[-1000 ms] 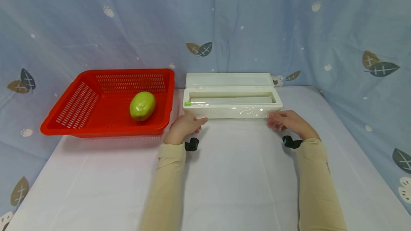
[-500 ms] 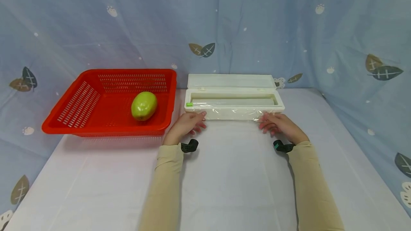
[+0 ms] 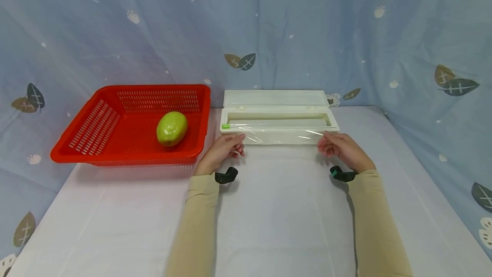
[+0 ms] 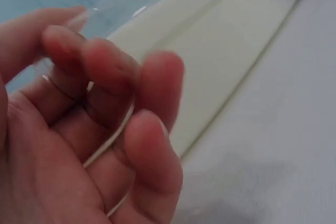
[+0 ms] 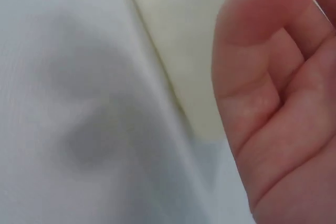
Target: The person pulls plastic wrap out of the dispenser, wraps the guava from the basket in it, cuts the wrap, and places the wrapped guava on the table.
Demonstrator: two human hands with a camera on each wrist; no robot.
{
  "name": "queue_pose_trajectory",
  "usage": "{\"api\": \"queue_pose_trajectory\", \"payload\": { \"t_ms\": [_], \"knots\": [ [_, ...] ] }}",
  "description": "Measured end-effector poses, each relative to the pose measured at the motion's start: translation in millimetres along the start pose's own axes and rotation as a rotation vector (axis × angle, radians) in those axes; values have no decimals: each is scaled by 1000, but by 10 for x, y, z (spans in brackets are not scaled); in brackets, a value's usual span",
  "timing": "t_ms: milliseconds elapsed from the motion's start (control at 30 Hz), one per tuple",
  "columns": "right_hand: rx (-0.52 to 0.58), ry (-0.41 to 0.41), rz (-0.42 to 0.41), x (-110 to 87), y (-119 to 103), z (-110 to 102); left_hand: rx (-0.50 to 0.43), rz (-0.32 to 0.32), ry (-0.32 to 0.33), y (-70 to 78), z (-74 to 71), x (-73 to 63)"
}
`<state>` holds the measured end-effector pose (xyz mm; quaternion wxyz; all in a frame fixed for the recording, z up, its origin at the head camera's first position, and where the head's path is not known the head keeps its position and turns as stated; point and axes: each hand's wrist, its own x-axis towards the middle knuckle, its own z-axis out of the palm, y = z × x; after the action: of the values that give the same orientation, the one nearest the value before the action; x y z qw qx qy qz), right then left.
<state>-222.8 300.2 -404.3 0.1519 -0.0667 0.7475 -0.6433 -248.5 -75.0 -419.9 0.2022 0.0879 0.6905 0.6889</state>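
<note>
A white cling film dispenser (image 3: 230, 139) stands at the back of the table, its lid (image 3: 274, 98) tipped up behind it. Inside lies a pale roll (image 3: 276, 122), and a small green slider (image 3: 226, 126) sits at the left of the front rail. Clear cling film (image 3: 280, 136) hangs over the box's front face. My left hand (image 3: 222, 151) pinches the film's left edge between thumb and curled forefinger. At the other end my right hand (image 3: 344, 151) pinches the film near the box's right corner. In the right wrist view the pinching fingertips are out of sight.
Left of the dispenser stands a red plastic basket (image 3: 130, 157) with slotted walls. A green, mango-like fruit (image 3: 171, 129) lies inside it. The white-covered table (image 3: 269, 217) meets a blue patterned cloth (image 3: 292, 33) behind.
My left hand has come up to the film edge and pinches it. The right hand slid left along the film, then back right, and now grips its corner. The film looks tauter.
</note>
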Motion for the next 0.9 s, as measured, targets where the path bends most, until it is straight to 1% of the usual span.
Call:
{"api": "queue_pose_trajectory", "payload": {
  "t_ms": [33, 167, 233, 333, 500, 667, 767, 900],
  "knots": [
    [20, -5, -15, 7, 17, -12, -16, 15, -5, -27, -4, 16],
    [64, -7, -61, 5, 20, 0, -85, 61, -17, -22, 25, 11],
    [70, 1, -76, 3, 13, 15, -116, 77, -15, -8, 42, 2],
    [72, 14, -97, 0, -1, 35, -138, 95, -9, 26, 57, -16],
    [74, 37, -120, -2, -28, 54, -145, 105, 2, 70, 61, -23],
    [81, 60, -125, -4, -40, 59, -147, 110, 31, 106, 71, -18],
    [94, 65, -128, -5, -48, 60, -143, 121, 46, 126, 82, -14],
    [99, 64, -136, 3, -69, 61, -145, 137, 51, 161, 88, -18]
  ]
}}
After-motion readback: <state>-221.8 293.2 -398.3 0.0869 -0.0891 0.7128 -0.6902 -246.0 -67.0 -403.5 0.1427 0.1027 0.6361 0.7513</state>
